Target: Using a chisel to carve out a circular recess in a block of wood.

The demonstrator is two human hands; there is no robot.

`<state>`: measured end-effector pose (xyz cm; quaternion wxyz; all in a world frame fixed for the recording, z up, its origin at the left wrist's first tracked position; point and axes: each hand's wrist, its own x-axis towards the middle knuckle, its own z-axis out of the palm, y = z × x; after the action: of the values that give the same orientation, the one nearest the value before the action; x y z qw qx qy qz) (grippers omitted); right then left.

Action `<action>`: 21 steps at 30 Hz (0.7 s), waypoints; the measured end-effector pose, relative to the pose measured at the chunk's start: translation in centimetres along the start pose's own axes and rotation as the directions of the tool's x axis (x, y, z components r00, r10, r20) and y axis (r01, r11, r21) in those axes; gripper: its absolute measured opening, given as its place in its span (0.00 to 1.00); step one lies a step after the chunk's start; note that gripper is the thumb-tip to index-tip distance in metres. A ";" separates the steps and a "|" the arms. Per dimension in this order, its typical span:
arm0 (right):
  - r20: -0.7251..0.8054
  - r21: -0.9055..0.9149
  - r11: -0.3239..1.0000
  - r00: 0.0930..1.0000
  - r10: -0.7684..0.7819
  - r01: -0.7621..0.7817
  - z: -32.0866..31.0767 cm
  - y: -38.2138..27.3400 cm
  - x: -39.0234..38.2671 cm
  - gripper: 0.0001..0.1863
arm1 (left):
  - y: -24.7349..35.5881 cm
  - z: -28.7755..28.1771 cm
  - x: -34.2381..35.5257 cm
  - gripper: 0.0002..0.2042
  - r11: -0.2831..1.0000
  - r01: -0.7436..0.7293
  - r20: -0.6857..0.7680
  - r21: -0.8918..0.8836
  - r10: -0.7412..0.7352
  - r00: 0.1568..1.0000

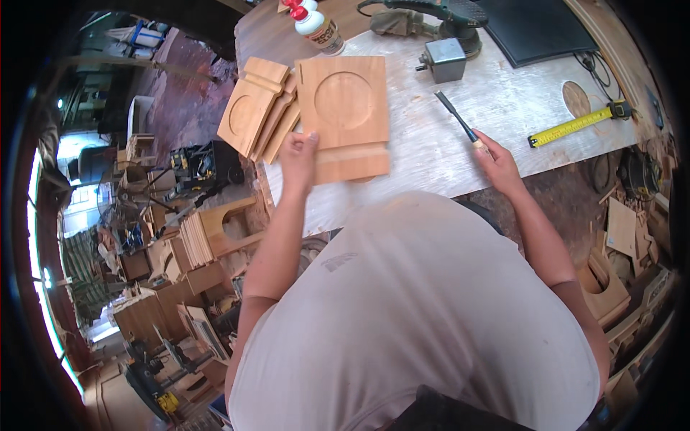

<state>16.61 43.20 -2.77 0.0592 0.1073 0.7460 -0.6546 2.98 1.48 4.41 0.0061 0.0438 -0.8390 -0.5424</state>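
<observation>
My left hand grips the left edge of a wooden board, its fingers closed on it. A round recess marks the board's upper part, and a groove crosses it lower down. Just left of it, several similar wooden pieces lie overlapped at the table's corner. In my right hand is a chisel, held by its handle with the blade angled up and to the left, over the table. A yellow tape measure lies pulled out to the right of that hand.
On the pale worktable stand a white glue bottle with a red cap, a grey metal block and a power sander. A flat black panel lies at the back right. Wooden offcuts crowd the floor at left.
</observation>
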 end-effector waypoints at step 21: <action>0.177 -0.126 0.990 0.981 0.085 -0.063 -0.2 -1.1 0.8 0.25 | -1.6 5.3 0.2 0.32 0.927 0.183 0.005 0.326 -0.196 0.981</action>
<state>15.57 43.37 -1.84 0.1578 0.0710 0.7709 -0.6130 2.53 5.61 0.73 -0.0692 0.1149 -0.9085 -0.3958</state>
